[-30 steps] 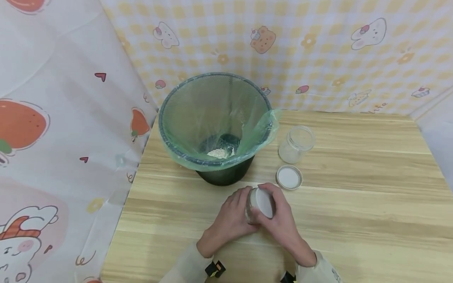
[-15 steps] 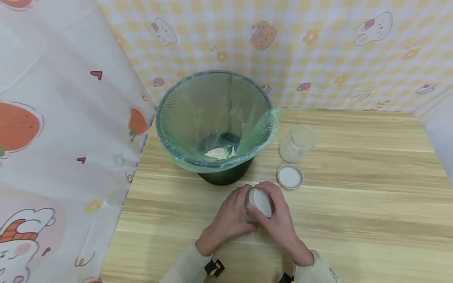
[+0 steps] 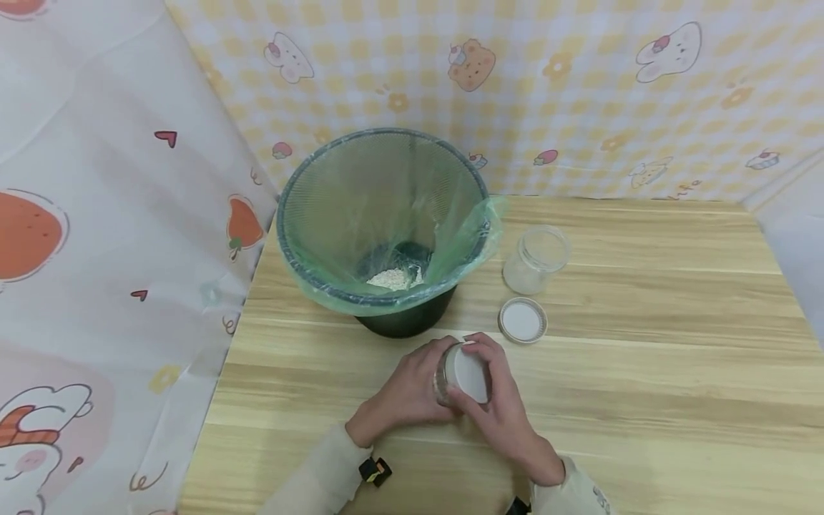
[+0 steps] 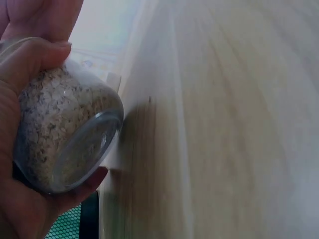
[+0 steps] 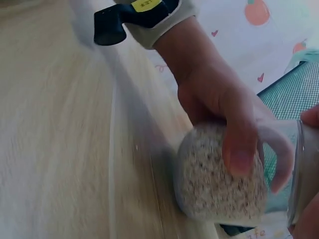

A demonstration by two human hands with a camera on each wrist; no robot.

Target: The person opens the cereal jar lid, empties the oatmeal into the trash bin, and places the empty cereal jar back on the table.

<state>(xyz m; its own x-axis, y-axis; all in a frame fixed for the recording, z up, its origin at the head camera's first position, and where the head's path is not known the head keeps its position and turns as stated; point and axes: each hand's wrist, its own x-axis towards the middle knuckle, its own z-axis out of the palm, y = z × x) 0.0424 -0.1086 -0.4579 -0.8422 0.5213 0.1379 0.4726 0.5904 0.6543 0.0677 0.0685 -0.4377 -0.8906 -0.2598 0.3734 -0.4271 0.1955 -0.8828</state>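
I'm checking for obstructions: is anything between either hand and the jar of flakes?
Nothing visible: the left hand holds the jar of flakes around its side, and the right hand grips its white lid. The loose lid and other jar are beyond the hands, not between.

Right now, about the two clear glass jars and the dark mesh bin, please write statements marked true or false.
1. The left hand holds the clear glass jar with pale flakes. True.
2. The right hand grips the white round lid on that jar. True.
3. The second clear glass jar is closed with a lid. False: its mouth is open.
4. The green translucent plastic bag lines the dark mesh bin. True.
5. The loose round lid with white centre lies in that bin. False: it lies on the pale wooden table.
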